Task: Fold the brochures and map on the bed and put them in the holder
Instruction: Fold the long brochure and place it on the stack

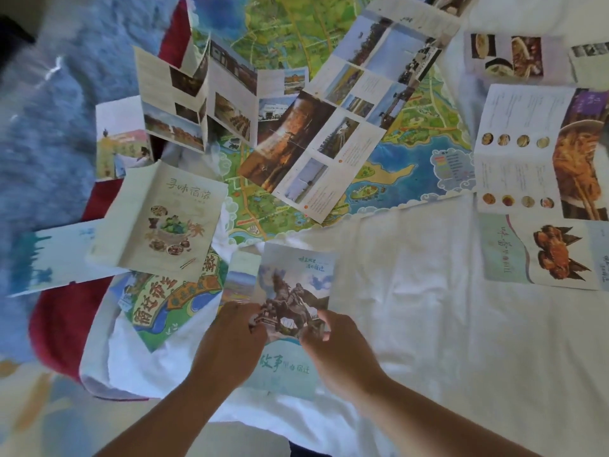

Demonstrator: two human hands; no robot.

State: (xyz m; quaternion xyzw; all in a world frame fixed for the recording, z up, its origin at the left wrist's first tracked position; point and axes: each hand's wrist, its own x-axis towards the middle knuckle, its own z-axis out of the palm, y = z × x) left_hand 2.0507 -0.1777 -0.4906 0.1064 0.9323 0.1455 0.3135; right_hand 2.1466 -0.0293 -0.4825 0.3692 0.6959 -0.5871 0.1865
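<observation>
Both hands clamped on one sheet: left hand (230, 341) pinches the left edge of the statue brochure (296, 291), right hand (336, 344) pinches its right edge, fingers curled, hands close together but not touching; brochure is bent at a crease between the hands, teal title panel lying flat under the wrists, picture panel tilted up away from the hands; it sits on the white bed (428, 324); just left of the left hand a green illustrated sheet (164, 305) with big yellow characters, cannot tell if it belongs to the map; beyond that a cream food brochure (164, 219), part open, overlapping a pale blue leaflet (49, 258) further left; red cloth (59, 318) under them; well right of the right hand a crab leaflet (543, 255), beyond it a noodle leaflet (527, 150), both flat and open; straight beyond the hands the big map (412, 159) spread open, a long photo brochure (329, 133) lying across it, a zigzag-folded brochure (197, 103) standing on its left part; far left a blue fuzzy blanket (49, 127).
</observation>
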